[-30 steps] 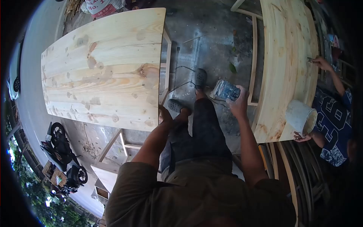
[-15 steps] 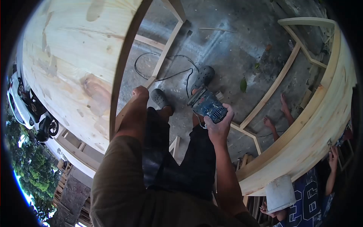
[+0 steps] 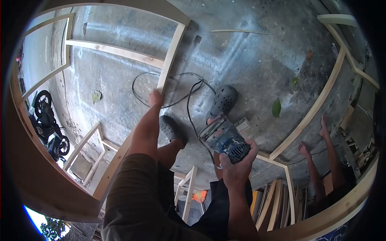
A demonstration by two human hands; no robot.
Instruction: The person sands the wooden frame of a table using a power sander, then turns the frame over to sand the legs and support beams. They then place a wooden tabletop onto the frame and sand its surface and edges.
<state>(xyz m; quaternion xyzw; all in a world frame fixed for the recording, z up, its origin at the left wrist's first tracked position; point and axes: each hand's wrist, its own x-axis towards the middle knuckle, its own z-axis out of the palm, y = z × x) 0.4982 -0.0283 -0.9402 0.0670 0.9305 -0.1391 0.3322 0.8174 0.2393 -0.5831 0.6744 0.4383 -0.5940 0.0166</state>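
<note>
My right hand (image 3: 237, 166) grips a blue electric sander (image 3: 223, 138) from above, holding it in the air over my legs. Its black cord (image 3: 177, 94) runs from the tool and loops on the concrete floor. My left hand (image 3: 156, 97) reaches down with its fingers closed on the lower end of a pale wooden frame rail (image 3: 171, 52) under the left table. My feet in dark perforated clogs (image 3: 223, 100) stand between the two tables.
A wooden table edge (image 3: 44, 176) curves along the left, another table edge (image 3: 345, 209) along the bottom right with its frame rail (image 3: 317, 104) underneath. Another person's bare feet (image 3: 317, 140) stand at the right. Motorbikes (image 3: 48, 120) are parked at far left. Leaves lie on the floor.
The view has dropped below the table tops, so their undersides and frames show. My left hand has gone down to the frame rail; the sander stays in my right hand.
</note>
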